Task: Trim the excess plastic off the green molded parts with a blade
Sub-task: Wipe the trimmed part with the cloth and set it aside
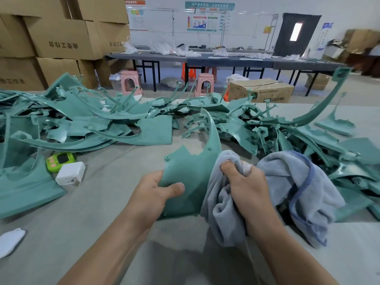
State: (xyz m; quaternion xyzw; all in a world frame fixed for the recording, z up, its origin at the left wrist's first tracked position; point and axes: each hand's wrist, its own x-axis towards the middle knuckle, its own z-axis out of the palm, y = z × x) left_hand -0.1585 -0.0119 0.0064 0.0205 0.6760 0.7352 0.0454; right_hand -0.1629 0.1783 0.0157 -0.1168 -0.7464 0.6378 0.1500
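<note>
Gripping green part (191,171), left hand (153,192); right hand (244,182) beside it clutches cloth (287,182)

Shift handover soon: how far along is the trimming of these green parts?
Done: cannot tell; nothing looks set aside as trimmed. In hand: the left hand grips one part, and the right hand grips a cloth; no blade shows. Left: probably the left pile and the right pile.
</note>
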